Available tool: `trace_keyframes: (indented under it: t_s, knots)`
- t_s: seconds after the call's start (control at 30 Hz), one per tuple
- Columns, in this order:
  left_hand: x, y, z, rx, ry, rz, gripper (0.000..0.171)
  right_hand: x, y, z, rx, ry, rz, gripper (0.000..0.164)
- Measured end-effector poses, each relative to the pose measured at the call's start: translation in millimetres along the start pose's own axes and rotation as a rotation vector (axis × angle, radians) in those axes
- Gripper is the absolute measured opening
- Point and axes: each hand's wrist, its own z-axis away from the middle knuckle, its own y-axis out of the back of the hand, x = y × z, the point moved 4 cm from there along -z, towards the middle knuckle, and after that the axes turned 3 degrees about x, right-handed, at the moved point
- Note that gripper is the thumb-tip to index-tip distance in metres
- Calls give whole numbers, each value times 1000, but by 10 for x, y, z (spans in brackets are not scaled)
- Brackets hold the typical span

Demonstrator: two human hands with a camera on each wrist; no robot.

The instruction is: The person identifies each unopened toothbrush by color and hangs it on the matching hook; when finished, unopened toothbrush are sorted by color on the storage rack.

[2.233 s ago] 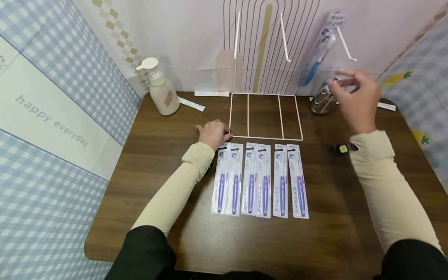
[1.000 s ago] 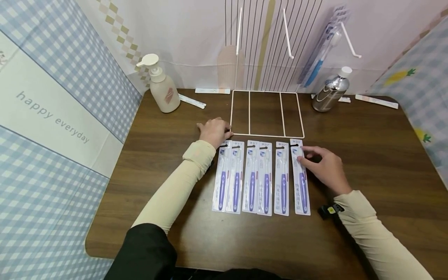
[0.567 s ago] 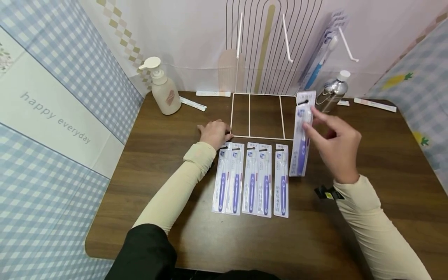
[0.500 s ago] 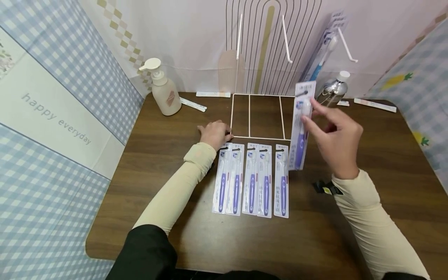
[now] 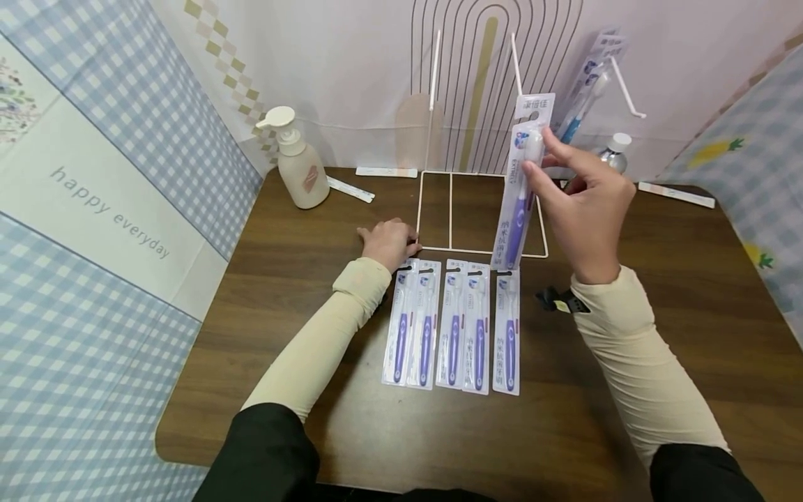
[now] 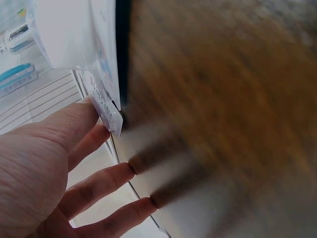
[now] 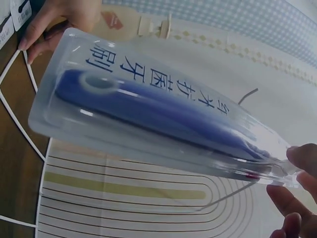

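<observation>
My right hand pinches a packaged purple toothbrush by its upper right edge, thumb in front. The pack is held upright and slightly tilted over the white wire rack, its hanging hole by the middle prong. In the right wrist view the purple handle fills the middle, fingertips at the far end. My left hand rests at the rack's front left corner. Its fingers are spread with tips down on the table, and the thumb lies against the top of a toothbrush pack.
Several purple toothbrush packs lie in a row before the rack. Blue toothbrush packs hang by the right prong. A pump bottle stands back left; a silver bottle is partly hidden behind my right hand. Paper strips lie along the wall.
My right hand came down from the right prong, picked up the rightmost purple toothbrush pack and raised it up and left toward the middle prong. My left hand stayed in place.
</observation>
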Motion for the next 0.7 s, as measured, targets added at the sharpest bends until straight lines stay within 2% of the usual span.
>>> trace_keyframes:
  t_s: [0.1,0.33,0.5,0.7]
  knots:
    - [0,0,-4,8,-4,3,28,59,-58,-14,-23,-13,1,38]
    - [-21,-11,-16,6,-1,-5,27,265,-332,-127,-23,-147,13,37]
    - [-28,-23,-28,0,3,-13,29,422,-555,-332,-4,-216,48,37]
    - [-10,-25,-24,4,6,-16,28,778,-786,-659,-13,-296,112,38]
